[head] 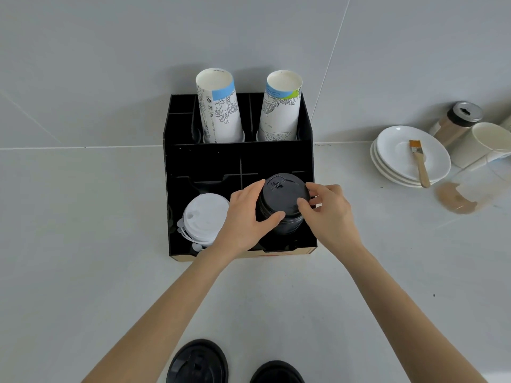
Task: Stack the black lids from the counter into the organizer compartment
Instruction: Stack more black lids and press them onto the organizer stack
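A stack of black lids (280, 201) stands in the front right compartment of the black organizer (203, 158). My left hand (244, 217) grips the stack's left side, thumb on its front. My right hand (329, 210) holds its right side, fingertips on the top lid's rim. Two more black lids lie on the counter at the bottom edge, one on the left (197, 362) and one on the right (276, 373), both partly cut off by the frame.
A stack of white lids (203, 218) fills the front left compartment. Two stacks of paper cups (218, 109) (280, 109) stand in the back. To the right sit white saucers (412, 158) with a brush (420, 163), a shaker jar (456, 123) and a white cup (481, 145).
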